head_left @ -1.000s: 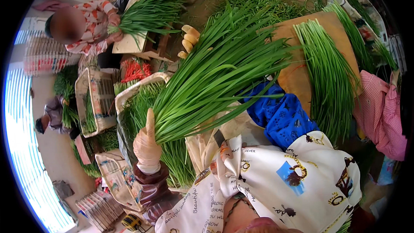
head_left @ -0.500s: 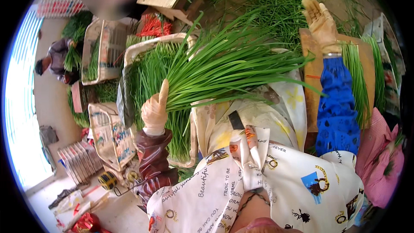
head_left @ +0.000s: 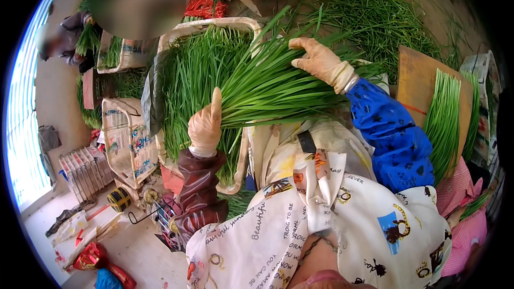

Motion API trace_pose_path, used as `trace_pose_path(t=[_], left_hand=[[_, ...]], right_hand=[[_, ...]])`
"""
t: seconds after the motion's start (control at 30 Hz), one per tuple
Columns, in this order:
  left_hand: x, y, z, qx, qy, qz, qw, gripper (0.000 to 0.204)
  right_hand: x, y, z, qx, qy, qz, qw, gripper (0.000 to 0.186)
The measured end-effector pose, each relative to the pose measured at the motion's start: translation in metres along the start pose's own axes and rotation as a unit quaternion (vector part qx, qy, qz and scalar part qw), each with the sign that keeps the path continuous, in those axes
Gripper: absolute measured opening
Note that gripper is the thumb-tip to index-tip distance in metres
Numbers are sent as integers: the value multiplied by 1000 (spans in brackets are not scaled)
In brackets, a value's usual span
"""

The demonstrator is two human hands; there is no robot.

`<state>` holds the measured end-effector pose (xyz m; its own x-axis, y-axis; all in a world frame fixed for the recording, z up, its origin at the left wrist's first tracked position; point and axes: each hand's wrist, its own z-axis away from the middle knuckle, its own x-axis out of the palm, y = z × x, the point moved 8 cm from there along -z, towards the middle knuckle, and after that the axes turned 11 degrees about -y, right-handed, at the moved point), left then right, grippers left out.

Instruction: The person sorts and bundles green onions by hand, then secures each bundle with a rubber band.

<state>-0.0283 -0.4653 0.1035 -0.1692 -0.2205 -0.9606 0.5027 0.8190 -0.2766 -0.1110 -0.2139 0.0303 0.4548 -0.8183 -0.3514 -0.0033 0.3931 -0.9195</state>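
My left hand, in a pale glove, is closed round one end of a bunch of garlic chives. Its thumb points up along the near side of the stems. The long green leaves fan out to the right across my lap. Over their far part is my right hand, gloved too, with thumb and forefinger spread apart at the upper edge of the leaves. Whether it touches them is hard to tell. Under the held end stands a white crate filled with more garlic chives.
At the right, a brown board bears a row of chives. Loose green leaves lie heaped on the floor ahead. More crates stand left, a roll of tape near them. Red ties lie beyond the crate. Other people are at the far left.
My right hand has swung left from beside the board to the leaves of the held bunch. The left hand keeps its hold, and the whole view has shifted slightly.
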Motion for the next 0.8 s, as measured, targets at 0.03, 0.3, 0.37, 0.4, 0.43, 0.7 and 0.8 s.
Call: trace_pose_path(t=[0.03, 0.3, 0.37, 0.4, 0.43, 0.7, 0.8], left_hand=[[-1, 0, 0, 2, 6, 5, 1000, 63], [-9, 0, -11, 8, -2, 12, 1000, 62], [-7, 1, -14, 19, -8, 4, 1000, 61], [-8, 0, -12, 22, 0, -4, 1000, 61], [-8, -1, -10, 25, 9, -13, 1000, 61], [-20, 6, -25, 61, 10, -106, 992, 67], [-32, 11, -30, 98, 28, -126, 987, 68]], right_hand=[[7, 1, -6, -18, -14, 41, 999, 40], [18, -15, -17, -56, -127, -97, 986, 22], [15, -15, -14, -20, -148, -121, 981, 19], [15, -22, -13, -3, -162, -134, 978, 18], [14, -32, -10, 20, -157, -172, 972, 16], [-9, -118, 9, -233, -22, 320, 918, 20], [-20, -138, 3, -169, -41, 402, 899, 9]])
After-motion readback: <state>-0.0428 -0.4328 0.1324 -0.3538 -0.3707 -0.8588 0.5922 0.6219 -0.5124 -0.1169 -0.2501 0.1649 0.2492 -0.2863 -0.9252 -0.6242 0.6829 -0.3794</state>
